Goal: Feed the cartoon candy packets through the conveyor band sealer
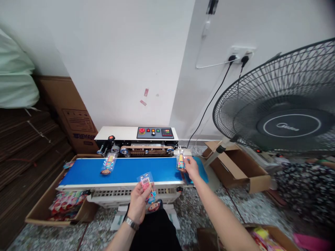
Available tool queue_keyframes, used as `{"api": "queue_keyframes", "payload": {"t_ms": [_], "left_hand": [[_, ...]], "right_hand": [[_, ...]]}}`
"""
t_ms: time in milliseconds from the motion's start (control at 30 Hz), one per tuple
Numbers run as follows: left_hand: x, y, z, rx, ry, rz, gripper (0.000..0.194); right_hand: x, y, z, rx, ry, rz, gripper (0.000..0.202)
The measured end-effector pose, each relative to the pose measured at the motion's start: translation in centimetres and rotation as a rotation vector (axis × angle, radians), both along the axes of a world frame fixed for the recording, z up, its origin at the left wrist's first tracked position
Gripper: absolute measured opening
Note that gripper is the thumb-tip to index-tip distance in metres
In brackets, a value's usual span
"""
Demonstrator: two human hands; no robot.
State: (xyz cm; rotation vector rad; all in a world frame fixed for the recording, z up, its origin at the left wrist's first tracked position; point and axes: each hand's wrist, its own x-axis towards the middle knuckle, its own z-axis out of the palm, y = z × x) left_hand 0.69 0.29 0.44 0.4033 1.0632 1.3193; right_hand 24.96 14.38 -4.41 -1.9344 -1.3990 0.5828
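Note:
My left hand (pixel 138 202) is closed on a clear plastic packet (pixel 148 190) with colourful print and a barcode, held in front of the belt's near edge. At the right end of the blue conveyor belt (pixel 146 167), my right hand (pixel 192 167) pinches another clear packet (pixel 180 162), its upper end at the inlet of the band sealing machine (pixel 125 132). A third packet (pixel 109 163) lies on the left part of the belt, close to the machine's outlet rollers. The control panel (pixel 155 132) shows a lit display.
A cardboard box (pixel 86 212) of packets stands below the belt's left end. Another open box (pixel 240 167) sits to the right, under a large fan (pixel 285 115). A box of packets (pixel 272 237) is at lower right, near a person in patterned clothing (pixel 306 191). Flattened cardboard is stacked at left.

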Motion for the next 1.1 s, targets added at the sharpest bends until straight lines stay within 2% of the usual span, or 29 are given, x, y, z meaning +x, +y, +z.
{"api": "queue_keyframes", "payload": {"t_ms": [167,300,367,433,500,567,633,767,833,967,1033,1100], "left_hand": [[0.2,0.0,0.2,-0.021,-0.011,-0.034,0.033],[0.2,0.0,0.3,-0.011,-0.022,-0.048,0.03],[0.2,0.1,0.5,0.014,-0.008,-0.061,0.029],[0.2,0.1,0.6,0.045,0.018,-0.086,0.029],[0.2,0.2,0.7,0.09,0.046,-0.104,0.028],[0.3,0.2,0.8,0.141,0.073,-0.101,0.026],[0.4,0.2,0.8,0.172,0.085,-0.093,0.025],[0.4,0.1,0.9,0.187,0.089,-0.106,0.022],[0.3,0.2,1.0,0.197,0.083,-0.099,0.022],[0.3,0.9,1.2,0.179,0.048,-0.007,0.022],[0.6,1.3,1.2,0.155,0.03,0.046,0.023],[0.8,1.5,1.0,0.147,0.034,0.07,0.024]], "right_hand": [[-2.5,1.6,0.3,-0.024,-0.032,0.081,0.024],[-5.2,0.7,2.1,0.007,-0.043,0.189,0.028],[-6.5,-1.1,3.8,0.082,0.037,0.359,0.031],[-7.8,-3.4,5.7,0.163,0.173,0.631,0.031],[-8.8,-5.7,7.5,0.205,0.187,0.889,0.031],[-9.5,-7.3,8.7,0.25,0.124,0.996,0.028],[-9.9,-8.2,9.1,0.284,0.062,0.998,0.025],[-10.0,-8.6,8.4,0.278,0.067,0.983,0.021],[-9.9,-8.9,7.8,0.225,0.163,0.935,0.025],[-10.4,-10.0,5.9,0.044,0.504,0.702,0.055],[-11.0,-10.6,4.9,-0.031,0.643,0.665,0.05],[-11.4,-11.0,4.2,-0.066,0.717,0.672,0.034]]}}
